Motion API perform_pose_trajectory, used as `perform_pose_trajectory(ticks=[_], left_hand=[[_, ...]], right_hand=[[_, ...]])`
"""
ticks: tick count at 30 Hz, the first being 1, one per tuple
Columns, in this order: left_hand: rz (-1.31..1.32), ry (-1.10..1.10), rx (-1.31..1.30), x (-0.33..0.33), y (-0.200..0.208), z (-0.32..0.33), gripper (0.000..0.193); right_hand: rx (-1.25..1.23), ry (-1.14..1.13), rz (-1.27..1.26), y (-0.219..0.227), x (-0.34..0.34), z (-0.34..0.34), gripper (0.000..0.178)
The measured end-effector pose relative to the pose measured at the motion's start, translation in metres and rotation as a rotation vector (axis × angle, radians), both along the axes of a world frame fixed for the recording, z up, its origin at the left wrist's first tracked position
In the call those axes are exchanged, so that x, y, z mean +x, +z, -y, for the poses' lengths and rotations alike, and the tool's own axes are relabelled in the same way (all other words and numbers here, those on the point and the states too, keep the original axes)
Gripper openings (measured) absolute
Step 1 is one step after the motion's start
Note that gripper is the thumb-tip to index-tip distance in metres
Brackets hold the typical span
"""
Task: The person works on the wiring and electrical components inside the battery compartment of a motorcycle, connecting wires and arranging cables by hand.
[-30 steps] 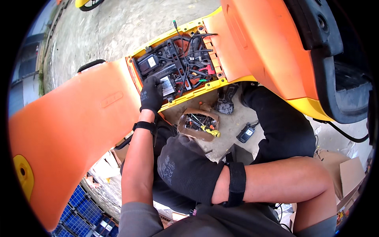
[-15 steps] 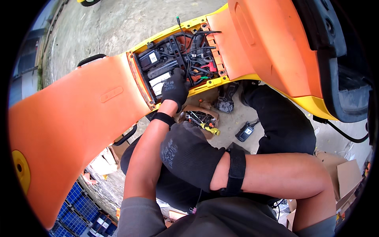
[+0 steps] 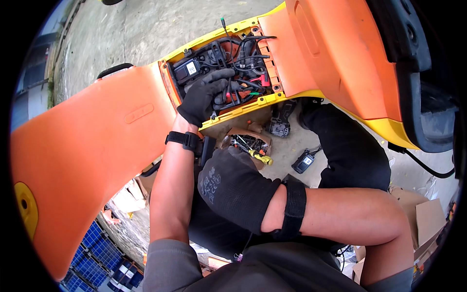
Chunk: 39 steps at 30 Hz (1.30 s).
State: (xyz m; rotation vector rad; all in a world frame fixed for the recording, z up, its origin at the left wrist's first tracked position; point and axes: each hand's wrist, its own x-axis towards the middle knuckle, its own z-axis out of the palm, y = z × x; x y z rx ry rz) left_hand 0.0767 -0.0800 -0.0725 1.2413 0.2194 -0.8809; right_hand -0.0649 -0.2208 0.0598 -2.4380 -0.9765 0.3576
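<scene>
My left hand (image 3: 202, 97), in a black glove, reaches into the open compartment of an orange and yellow vehicle body (image 3: 92, 112). Its fingers are stretched out and apart over the black cables (image 3: 243, 61), and I see nothing held in them. A black box with a white label (image 3: 187, 70) sits just beyond the hand. Red and green connectors (image 3: 262, 81) lie among the wires to its right. My right hand (image 3: 236, 187), also gloved in black, rests low near my lap, back side up; its fingers are hidden from view.
Below the compartment stands a cardboard box (image 3: 262, 138) of small hardware, with a yellow-handled screwdriver (image 3: 261, 157) on it. A power tool (image 3: 278, 125) and a black device with a cable (image 3: 303, 161) lie on the floor near my leg. Blue crates (image 3: 99, 248) are at lower left.
My left hand has turned and its fingers have spread out toward the cables. It now covers where the white part showed in the compartment. My right hand has hardly moved.
</scene>
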Motion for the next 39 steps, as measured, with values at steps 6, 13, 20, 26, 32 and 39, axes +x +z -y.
perform_pose_trajectory(ticks=[6,13,20,26,32,39], left_hand=[[0.023,-0.011,0.007,0.002,0.001,0.001,0.033],[0.048,-0.002,-0.009,0.0,0.007,0.012,0.035],[0.057,0.073,-0.038,0.003,0.018,0.02,0.037],[0.074,0.17,-0.245,0.015,-0.007,-0.022,0.037],[0.067,0.207,-0.282,0.011,-0.013,-0.035,0.038],[0.086,0.18,-0.218,0.01,-0.02,-0.04,0.037]], right_hand=[[0.114,-0.103,0.285,-0.016,-0.002,0.002,0.012],[0.029,-0.054,0.204,-0.03,0.033,0.023,0.009],[-0.113,-0.252,0.029,-0.094,0.08,0.05,0.014],[-0.248,-0.494,-0.269,-0.117,0.129,0.079,0.023],[-0.247,-0.68,-0.258,-0.139,0.137,0.068,0.026],[0.111,-0.384,-0.228,-0.155,0.156,0.088,0.018]])
